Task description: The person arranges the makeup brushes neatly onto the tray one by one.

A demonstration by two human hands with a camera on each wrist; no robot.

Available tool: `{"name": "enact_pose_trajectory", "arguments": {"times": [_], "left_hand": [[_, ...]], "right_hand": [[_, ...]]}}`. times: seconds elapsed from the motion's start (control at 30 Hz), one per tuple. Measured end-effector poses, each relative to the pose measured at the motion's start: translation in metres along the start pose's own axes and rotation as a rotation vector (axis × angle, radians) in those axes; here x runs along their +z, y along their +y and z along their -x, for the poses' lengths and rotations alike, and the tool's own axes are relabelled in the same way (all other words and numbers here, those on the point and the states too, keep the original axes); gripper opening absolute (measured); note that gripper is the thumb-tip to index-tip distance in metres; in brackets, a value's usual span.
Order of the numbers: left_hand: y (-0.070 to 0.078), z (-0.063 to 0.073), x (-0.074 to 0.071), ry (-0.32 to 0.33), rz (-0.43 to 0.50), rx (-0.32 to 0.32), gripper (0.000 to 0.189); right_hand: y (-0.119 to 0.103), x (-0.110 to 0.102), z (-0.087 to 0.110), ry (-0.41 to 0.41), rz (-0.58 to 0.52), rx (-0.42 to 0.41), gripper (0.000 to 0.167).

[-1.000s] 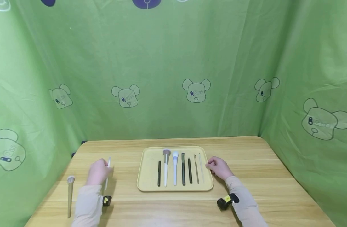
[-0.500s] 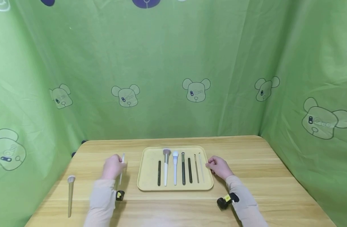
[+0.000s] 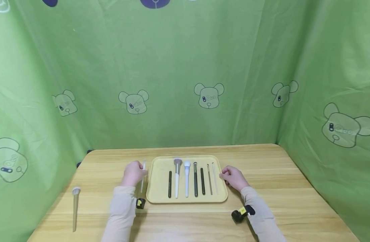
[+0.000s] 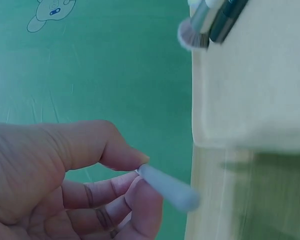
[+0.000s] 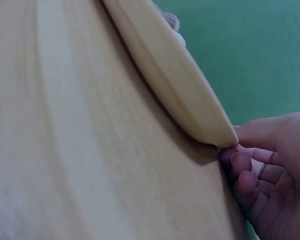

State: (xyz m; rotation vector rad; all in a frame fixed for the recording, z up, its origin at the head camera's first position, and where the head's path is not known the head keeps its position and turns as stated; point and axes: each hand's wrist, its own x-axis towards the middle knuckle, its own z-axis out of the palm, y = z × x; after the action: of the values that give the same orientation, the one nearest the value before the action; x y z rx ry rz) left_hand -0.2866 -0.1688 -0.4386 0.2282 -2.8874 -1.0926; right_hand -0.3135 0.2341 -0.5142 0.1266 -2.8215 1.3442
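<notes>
My left hand [image 3: 133,173] pinches a slim white makeup brush [image 3: 142,183] between thumb and fingers, just off the left rim of the yellow tray [image 3: 157,188]. In the left wrist view the blunt end of its white handle [image 4: 171,190] points toward the camera; its other end is hidden by the hand. At the opposite side, my right hand [image 3: 235,178] grips the tray's right rim, thumb on top and fingers curled beneath, as the right wrist view shows. Several brushes lie side by side in the tray, among them a large fluffy one [image 3: 177,178] and a pale blue-handled one [image 3: 187,178].
A brush with a tan handle [image 3: 75,210] lies alone at the left of the wooden table [image 3: 185,222]. Two short black sticks [image 3: 170,185] and thin brushes [image 3: 210,179] share the tray. Green curtains [image 3: 173,67] enclose the table at the back and sides.
My left hand has moved right across the table with the white brush, from near the tan brush to beside the tray. The right hand has stayed at the tray's rim.
</notes>
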Motion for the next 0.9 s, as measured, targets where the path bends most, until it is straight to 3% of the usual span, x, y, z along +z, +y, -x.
{"name": "enact_pose_trajectory", "arguments": {"times": [0.37, 0.9], "left_hand": [[0.019, -0.001, 0.018, -0.033, 0.031, 0.003, 0.016], [0.03, -0.003, 0.048, -0.069, 0.043, 0.033, 0.01]], "right_hand": [[-0.001, -0.001, 0.0, -0.001, -0.003, 0.003, 0.013], [-0.002, -0.001, 0.001, -0.002, 0.002, 0.001, 0.014]]}}
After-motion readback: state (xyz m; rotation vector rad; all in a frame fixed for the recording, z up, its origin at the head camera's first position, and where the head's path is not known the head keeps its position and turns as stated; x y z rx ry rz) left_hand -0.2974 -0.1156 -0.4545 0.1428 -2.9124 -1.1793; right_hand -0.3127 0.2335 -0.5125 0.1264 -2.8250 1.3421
